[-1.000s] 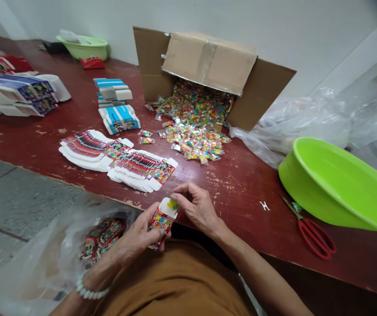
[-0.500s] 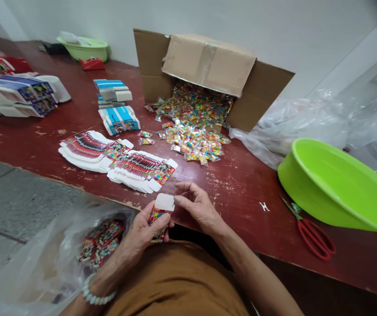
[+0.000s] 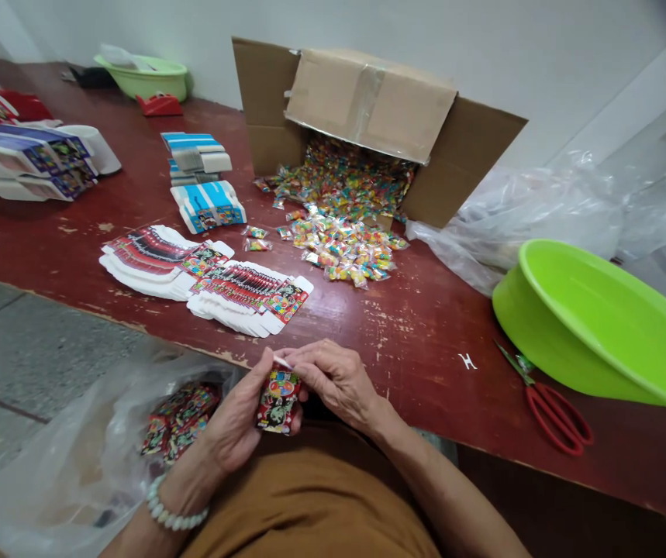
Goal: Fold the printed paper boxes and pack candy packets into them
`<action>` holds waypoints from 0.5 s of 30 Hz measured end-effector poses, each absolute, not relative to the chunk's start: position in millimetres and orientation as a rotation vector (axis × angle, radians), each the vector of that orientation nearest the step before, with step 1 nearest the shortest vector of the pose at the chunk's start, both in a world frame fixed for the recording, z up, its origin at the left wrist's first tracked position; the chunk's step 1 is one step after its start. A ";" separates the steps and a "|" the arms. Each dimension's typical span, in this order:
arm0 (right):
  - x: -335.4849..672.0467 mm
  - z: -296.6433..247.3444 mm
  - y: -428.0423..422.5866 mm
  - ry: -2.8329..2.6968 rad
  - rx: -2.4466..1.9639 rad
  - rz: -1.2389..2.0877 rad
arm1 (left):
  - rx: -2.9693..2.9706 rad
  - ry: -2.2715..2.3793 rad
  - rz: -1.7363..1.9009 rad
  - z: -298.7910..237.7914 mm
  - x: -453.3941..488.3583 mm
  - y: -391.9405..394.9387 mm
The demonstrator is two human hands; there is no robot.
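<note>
A small red printed candy box (image 3: 279,399) is upright in my left hand (image 3: 238,418), its fingers wrapped round the sides. At its top, my right hand (image 3: 338,380) has its fingers bent over the white flap, thumb against the upper edge; part of the flap is hidden under them. Just beyond my hands, flat unfolded red cartons (image 3: 245,298) lie fanned out on the table. Behind those, wrapped candies (image 3: 350,248) spill from a tipped cardboard box (image 3: 376,97).
Red scissors (image 3: 557,415) and a green basin (image 3: 594,333) sit on the right of the red table (image 3: 414,318). Blue cartons (image 3: 208,205) stand further back. Below the table's left edge, a clear plastic bag (image 3: 94,442) holds several filled-looking red boxes (image 3: 178,418).
My right hand has moved left onto the box top, and the flap that stood up is now folded down under its fingers. My left thumb has shifted up off the box front.
</note>
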State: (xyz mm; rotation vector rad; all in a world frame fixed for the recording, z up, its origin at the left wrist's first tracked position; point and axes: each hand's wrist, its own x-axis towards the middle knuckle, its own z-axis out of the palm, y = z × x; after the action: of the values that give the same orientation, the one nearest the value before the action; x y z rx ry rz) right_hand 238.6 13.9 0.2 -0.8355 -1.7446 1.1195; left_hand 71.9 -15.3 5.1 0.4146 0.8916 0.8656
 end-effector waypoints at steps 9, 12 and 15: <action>223.9 -0.5 22.9 -1.170 -0.977 1.797 | 0.472 0.888 0.900 0.9 71.0 -14.7; 227.2 1.0 25.0 -1.196 -0.935 1.793 | 0.463 0.943 0.897 0.3 69.7 -16.1; 234.0 -0.6 21.9 -1.464 -0.832 1.661 | 0.424 0.972 0.898 3.0 69.4 -15.2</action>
State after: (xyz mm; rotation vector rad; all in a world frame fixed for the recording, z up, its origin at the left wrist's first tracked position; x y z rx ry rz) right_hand 234.0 21.9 -0.6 -0.8320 -1.4638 1.6608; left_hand 69.4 -15.2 3.0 0.4245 0.9716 0.8982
